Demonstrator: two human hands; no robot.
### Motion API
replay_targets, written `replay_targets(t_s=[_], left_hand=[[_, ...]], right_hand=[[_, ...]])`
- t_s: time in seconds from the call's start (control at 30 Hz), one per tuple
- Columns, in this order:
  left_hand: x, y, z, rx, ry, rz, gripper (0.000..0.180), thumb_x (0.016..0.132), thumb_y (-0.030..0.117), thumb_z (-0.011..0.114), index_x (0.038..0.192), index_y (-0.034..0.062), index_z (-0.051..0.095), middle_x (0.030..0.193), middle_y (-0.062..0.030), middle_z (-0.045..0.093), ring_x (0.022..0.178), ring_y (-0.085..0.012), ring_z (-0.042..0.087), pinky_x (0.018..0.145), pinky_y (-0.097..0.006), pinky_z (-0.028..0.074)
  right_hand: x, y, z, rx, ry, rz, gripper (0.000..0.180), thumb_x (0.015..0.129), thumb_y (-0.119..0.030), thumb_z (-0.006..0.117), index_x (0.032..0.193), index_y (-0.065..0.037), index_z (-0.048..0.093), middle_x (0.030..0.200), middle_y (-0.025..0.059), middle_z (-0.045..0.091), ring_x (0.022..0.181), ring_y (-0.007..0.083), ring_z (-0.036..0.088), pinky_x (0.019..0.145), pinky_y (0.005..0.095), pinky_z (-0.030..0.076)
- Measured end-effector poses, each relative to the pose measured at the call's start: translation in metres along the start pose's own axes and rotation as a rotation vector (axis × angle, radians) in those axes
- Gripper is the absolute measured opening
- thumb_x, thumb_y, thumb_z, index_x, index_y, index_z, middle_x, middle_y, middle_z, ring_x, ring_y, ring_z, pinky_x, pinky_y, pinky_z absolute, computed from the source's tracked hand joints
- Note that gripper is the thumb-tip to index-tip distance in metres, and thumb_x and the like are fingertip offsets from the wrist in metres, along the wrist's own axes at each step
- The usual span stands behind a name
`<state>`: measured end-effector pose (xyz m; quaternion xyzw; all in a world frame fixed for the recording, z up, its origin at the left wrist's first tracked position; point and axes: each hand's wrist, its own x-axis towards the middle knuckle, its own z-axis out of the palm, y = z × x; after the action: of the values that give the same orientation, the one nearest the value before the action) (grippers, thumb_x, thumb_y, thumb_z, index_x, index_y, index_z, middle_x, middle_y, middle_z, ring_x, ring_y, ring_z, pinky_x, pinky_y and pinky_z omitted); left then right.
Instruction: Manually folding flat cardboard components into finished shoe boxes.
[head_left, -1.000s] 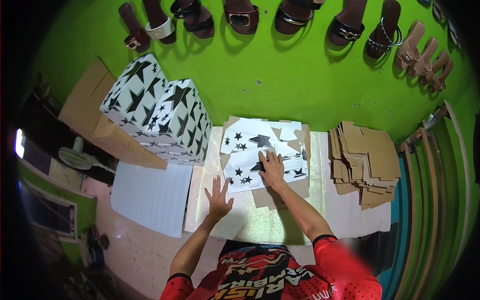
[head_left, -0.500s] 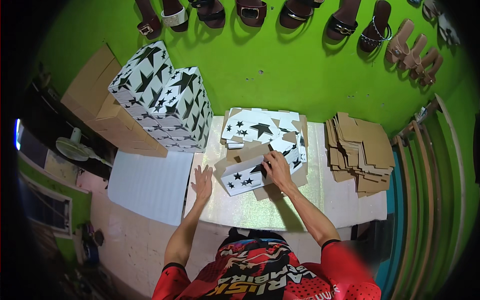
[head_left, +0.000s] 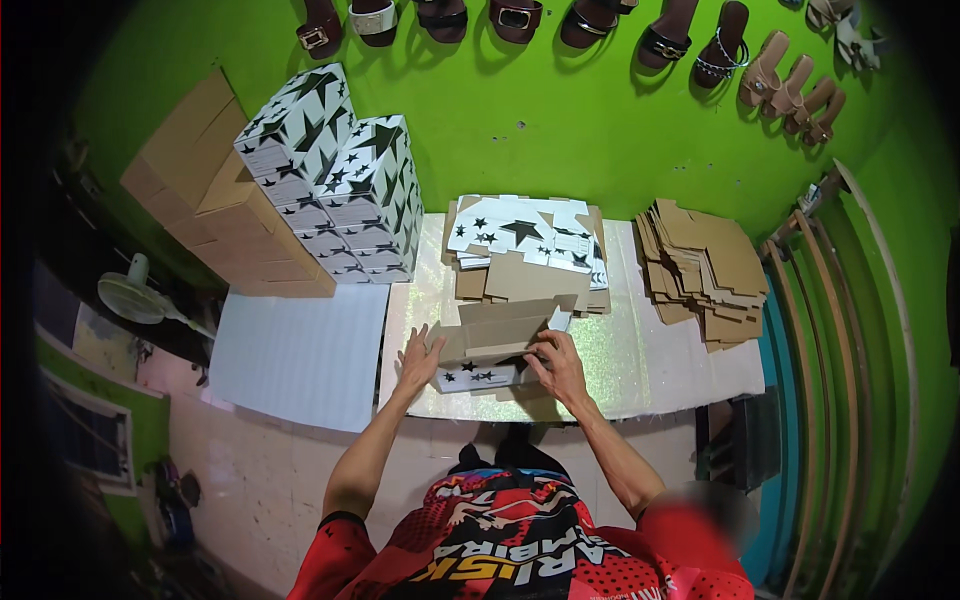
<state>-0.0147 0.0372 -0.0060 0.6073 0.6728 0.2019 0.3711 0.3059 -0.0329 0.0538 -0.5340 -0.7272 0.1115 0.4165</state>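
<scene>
Head view: since the picture a second earlier, the star-printed sheet that lay flat under the right hand on top of the flat blanks has come off that stack and been drawn toward the person; it now stands as a half-folded box (head_left: 492,352) on the glittery table top (head_left: 610,370), just in front of the blank stack. Half a second ago the sheet was already lifted and partly bent; now its brown inner walls stand up and the printed side faces the person.

Left hand (head_left: 418,360): fingers spread, palm pressed against the box's left end; holding by pressure, not closed round anything. Right hand (head_left: 560,365): fingers curled over the box's right front edge, pinching a flap there; how tightly cannot be told.

The box is open-topped; its brown inside shows nothing in it.

Behind the box, touching or nearly so, lies the stack of flat blanks (head_left: 525,245), top sheet white with black stars, brown card showing below it. Right of the box, well apart, a fanned pile of plain brown card pieces (head_left: 705,270). Left of and behind the box, finished star-printed boxes (head_left: 335,175) stand stacked in two columns, all closed, contents hidden; plain brown cartons (head_left: 195,175) stand beyond them. Left of the box, off the table top, a white sheet (head_left: 295,355). Far behind the box, sandals (head_left: 520,15) hang in a row on the green wall (head_left: 560,130)
</scene>
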Motion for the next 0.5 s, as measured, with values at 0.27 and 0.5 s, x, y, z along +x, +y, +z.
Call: replay_targets(t_s=[0.27, 0.5], left_hand=[[-0.041, -0.010, 0.000, 0.017, -0.050, -0.023, 0.088, 0.100, 0.066, 0.054, 0.162, 0.0063, 0.039, 0.168, -0.0291, 0.030, 0.159, -0.0423, 0.023, 0.125, -0.070, 0.006], [0.002, 0.027, -0.018, 0.161, 0.084, 0.156, 0.075, 0.095, 0.069, 0.061, 0.158, 0.0288, 0.050, 0.169, -0.0204, 0.036, 0.158, -0.0440, 0.026, 0.115, -0.083, 0.010]], right_hand=[[-0.087, -0.035, -0.003, -0.234, -0.026, 0.089, 0.035, 0.090, -0.033, 0.079, 0.116, -0.010, 0.074, 0.118, 0.0093, 0.068, 0.114, 0.0313, 0.061, 0.101, 0.0458, 0.046], [-0.089, -0.101, 0.054, -0.176, -0.187, 0.151, 0.025, 0.101, -0.027, 0.066, 0.120, -0.012, 0.073, 0.107, 0.0117, 0.076, 0.079, 0.0390, 0.073, 0.066, 0.0503, 0.059]])
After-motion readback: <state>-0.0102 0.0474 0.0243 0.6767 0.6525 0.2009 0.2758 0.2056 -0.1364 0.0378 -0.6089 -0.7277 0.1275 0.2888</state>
